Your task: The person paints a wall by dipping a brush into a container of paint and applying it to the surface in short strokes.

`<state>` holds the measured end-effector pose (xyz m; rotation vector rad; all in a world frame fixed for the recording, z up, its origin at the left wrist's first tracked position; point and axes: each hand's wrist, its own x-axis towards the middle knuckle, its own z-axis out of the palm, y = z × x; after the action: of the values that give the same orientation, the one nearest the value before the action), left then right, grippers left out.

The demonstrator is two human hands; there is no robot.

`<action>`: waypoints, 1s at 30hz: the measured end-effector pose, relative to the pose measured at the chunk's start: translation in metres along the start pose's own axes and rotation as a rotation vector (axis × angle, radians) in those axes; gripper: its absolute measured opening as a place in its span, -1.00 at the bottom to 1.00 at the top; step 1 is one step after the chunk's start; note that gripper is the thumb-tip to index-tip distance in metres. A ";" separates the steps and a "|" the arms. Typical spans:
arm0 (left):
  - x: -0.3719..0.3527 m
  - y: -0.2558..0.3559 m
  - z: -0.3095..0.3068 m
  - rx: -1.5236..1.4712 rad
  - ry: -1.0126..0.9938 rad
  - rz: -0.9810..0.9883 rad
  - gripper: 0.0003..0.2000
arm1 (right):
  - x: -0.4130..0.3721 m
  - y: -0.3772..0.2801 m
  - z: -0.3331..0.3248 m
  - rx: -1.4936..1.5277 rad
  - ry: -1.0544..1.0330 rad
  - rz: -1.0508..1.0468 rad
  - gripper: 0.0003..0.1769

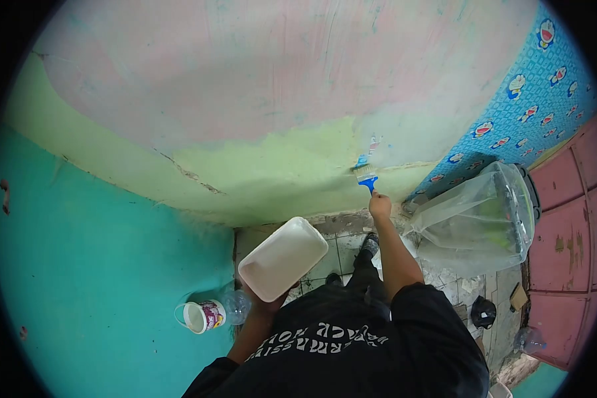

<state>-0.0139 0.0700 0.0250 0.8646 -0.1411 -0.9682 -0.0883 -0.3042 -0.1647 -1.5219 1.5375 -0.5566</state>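
Hands [379, 206] holding brush [365, 175] and white tray [283, 259], bucket [204, 316] left, plastic sheeting [471, 222] right

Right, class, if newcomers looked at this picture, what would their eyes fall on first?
Probably the bright blue cartoon wallpaper at the upper right, beside the patchy pink-and-green wall. Next, near the centre, the blue-handled brush in the right hand, up at that wall, and the white tray in the left hand, lower down. The turquoise wall fills the left side.
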 end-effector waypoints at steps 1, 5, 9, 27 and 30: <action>-0.002 -0.002 -0.004 0.321 0.022 0.072 -0.34 | -0.002 0.003 -0.002 0.034 -0.024 0.003 -0.46; -0.003 -0.016 -0.021 0.800 0.045 0.218 -0.19 | -0.022 0.016 -0.019 0.211 -0.154 -0.019 -0.51; -0.002 -0.007 -0.001 0.206 -0.012 0.194 -0.20 | -0.075 0.008 -0.063 0.358 -0.160 -0.062 -0.58; 0.069 -0.054 0.067 -0.496 -0.134 0.112 -0.23 | -0.147 -0.180 -0.282 0.576 -0.900 -0.609 -0.83; 0.071 -0.065 0.082 -0.351 -0.073 0.216 -0.30 | -0.140 -0.175 -0.272 0.697 -0.894 -0.572 -0.87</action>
<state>-0.0539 -0.0503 0.0158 0.4803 -0.1191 -0.7916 -0.2308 -0.2679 0.1558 -1.3312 0.1714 -0.5312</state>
